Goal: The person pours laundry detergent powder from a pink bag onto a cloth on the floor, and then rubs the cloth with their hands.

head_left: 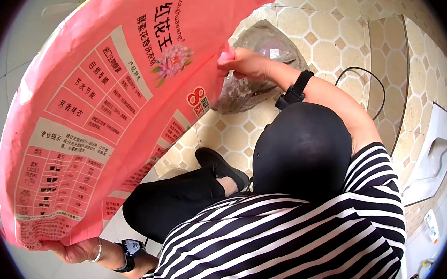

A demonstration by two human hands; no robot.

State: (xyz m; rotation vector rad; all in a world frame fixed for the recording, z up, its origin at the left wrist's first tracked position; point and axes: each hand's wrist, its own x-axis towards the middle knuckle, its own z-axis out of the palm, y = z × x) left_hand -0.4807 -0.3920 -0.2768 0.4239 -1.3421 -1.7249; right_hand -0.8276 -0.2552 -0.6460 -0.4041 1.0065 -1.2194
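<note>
A large pink plastic bag (pixel 143 109), printed with a purple flower and tables of text, is spread out across the left and upper part of the head view. My left hand (pixel 75 250) pinches its bottom corner at the lower left. Farther off, my right hand (pixel 249 65) is closed on the bag's right edge, where the pink film bunches up at the fingers. Beyond and below that hand, a grey, dirty-looking sack or cloth (pixel 246 94) with shiny clear film on it lies on the floor. What lies behind the pink bag is hidden.
The floor has patterned beige tiles (pixel 323 8) and, at left, plain pale tiles (pixel 21 102). A black cord (pixel 382 88) loops at the right. Beyond it are a white panel with a curved recess (pixel 434 156) and a white bottle (pixel 431 226). My bent knees are close below the bag.
</note>
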